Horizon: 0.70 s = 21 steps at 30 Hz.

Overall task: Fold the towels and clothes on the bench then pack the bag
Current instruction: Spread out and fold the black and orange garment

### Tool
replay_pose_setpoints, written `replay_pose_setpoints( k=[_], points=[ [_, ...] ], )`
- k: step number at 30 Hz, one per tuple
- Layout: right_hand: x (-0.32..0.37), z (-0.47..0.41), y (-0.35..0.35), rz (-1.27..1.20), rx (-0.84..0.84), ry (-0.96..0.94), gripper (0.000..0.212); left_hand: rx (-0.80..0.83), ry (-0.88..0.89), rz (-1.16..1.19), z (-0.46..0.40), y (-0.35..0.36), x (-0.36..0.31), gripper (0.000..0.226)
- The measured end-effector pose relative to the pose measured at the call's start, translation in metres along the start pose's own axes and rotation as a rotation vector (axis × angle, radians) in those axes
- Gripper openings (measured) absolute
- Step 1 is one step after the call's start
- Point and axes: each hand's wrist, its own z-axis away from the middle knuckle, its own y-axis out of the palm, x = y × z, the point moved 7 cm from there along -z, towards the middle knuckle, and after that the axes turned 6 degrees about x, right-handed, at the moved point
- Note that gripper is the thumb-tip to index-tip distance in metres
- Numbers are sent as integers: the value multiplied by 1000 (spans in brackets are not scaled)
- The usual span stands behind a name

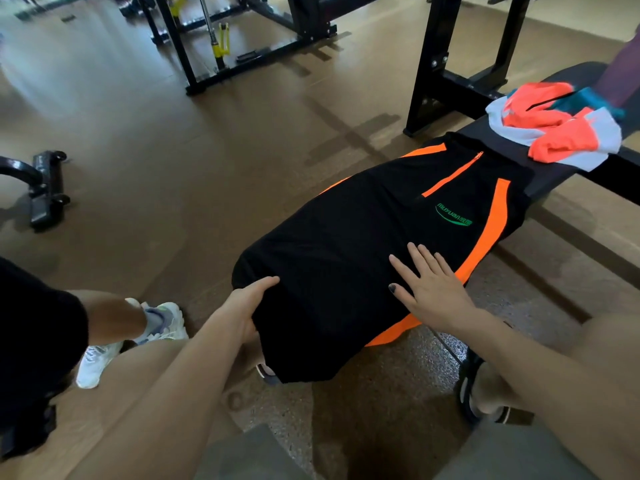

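Black shirt (374, 244) with orange stripes and a green logo lay spread along the near end of the bench (540, 171), its hem hanging over the edge. Left hand (242, 306) gripped the near left edge of the fabric; right hand (429, 282) pressed flat, fingers straight, on it. Orange-and-grey garment (554, 129) sat crumpled toward the far end.

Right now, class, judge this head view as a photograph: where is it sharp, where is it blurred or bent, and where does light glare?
Head view: sharpest on the black garment and both hands, left and right; the far bench end and orange clothes smear; wide-angle bending curves the frame edges; pale glare washes the floor upper left.
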Motion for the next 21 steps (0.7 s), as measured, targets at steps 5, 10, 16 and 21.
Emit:
replay_pose_setpoints(
  k=[5,10,16,21],
  points=[
    [-1,1,3,11,-2,5,67,-34,67,-60,-7,-5,-4,81],
    [-1,-2,4,15,-1,13,67,-76,81,-10,-1,0,-10,70],
    [0,-3,3,19,5,12,66,-23,33,112,8,0,-12,52],
    [-1,-3,4,17,3,10,66,128,17,232,15,3,-13,35]
  ],
)
